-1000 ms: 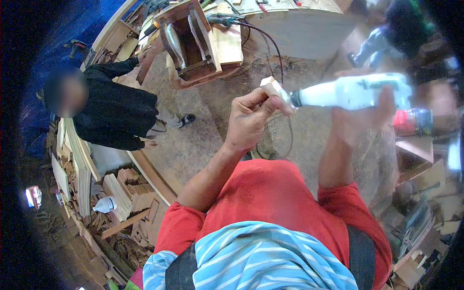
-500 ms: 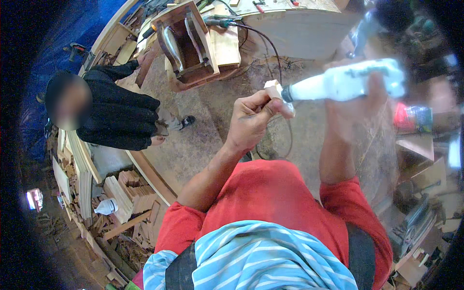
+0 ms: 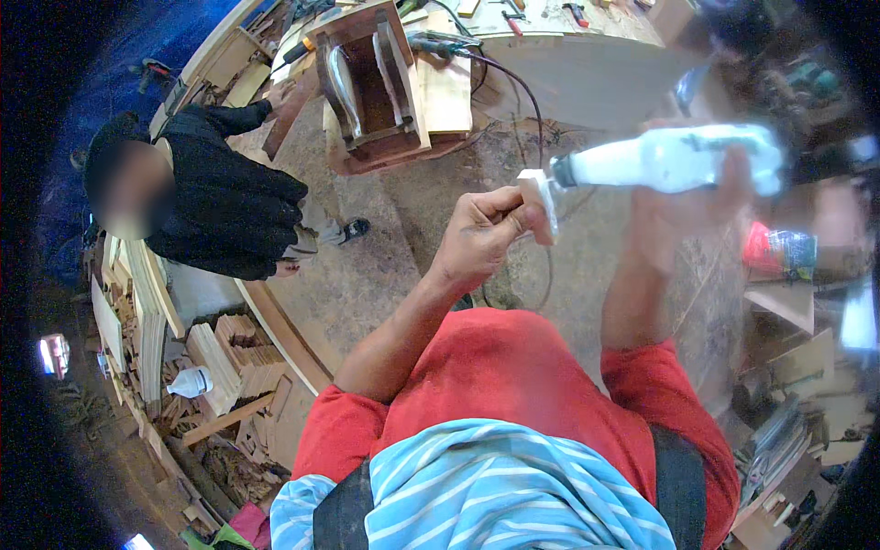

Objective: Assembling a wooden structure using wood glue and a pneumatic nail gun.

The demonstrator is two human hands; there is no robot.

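Note:
Pinched between the thumb and fingers of my left hand (image 3: 481,240) is a small pale wood block (image 3: 533,194), held out over the floor. White glue-like stuff lines its right-hand face. My right hand (image 3: 683,220) grips a white plastic bottle (image 3: 642,163) that lies almost level, its dark-tipped neck pointing left at the block. Little or no gap shows between tip and block; I cannot tell whether they touch. Motion blurs the right hand and the bottle's base.
Ahead, a brown wooden box frame (image 3: 374,137) stands by a bench (image 3: 541,27) with tools and a cable. At left a person in black (image 3: 225,197) reaches toward the wood. Stacked wood strips (image 3: 215,362) and another white bottle (image 3: 191,382) lie lower left; clutter fills the right side.
The wood block has turned in my left fingers, so its coated face shows as a white strip. Both hands and the bottle sit slightly farther right and lower in view.

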